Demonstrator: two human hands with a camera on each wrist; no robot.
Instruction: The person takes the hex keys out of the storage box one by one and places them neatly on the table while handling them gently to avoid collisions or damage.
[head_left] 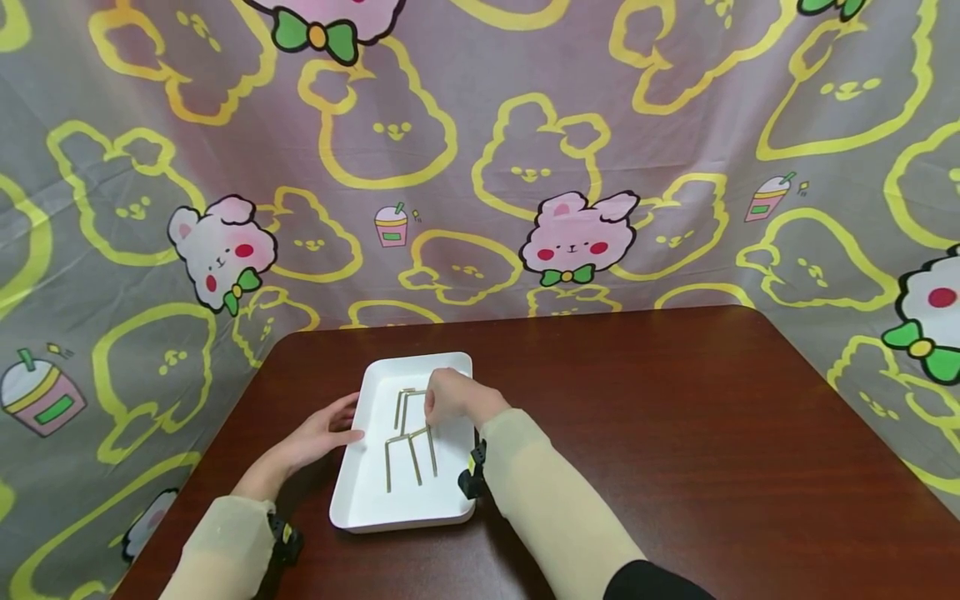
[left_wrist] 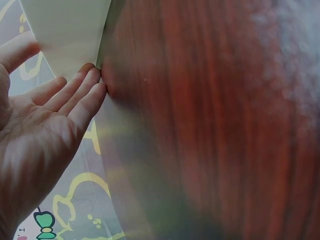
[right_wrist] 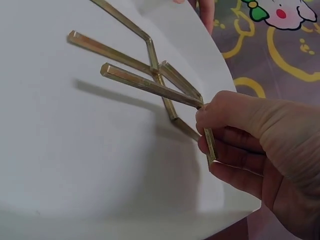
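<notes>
A white tray [head_left: 356,502] lies at a slant on the table, with several brass-coloured L-shaped hex keys [head_left: 415,462] in it. My left hand [head_left: 318,432] holds the tray's left side, thumb over the rim and fingers along the outer wall. In the left wrist view those fingers [left_wrist: 82,97] touch the tray's lower edge. Over the tray's upper right part, my right hand [head_left: 459,395] pinches one hex key [right_wrist: 150,89] near its bend between thumb and fingers. Its long arm stands above the tray floor, casting a shadow. Part of its short arm is hidden by the fingers.
The dark reddish-brown table [head_left: 675,433] reaches out to the right of the tray. A grey curtain [head_left: 465,217] with yellow outlines and pink cartoon animals hangs behind and beside the table. Black wrist mounts [head_left: 472,475] sit on both wrists, the right one near the tray's right edge.
</notes>
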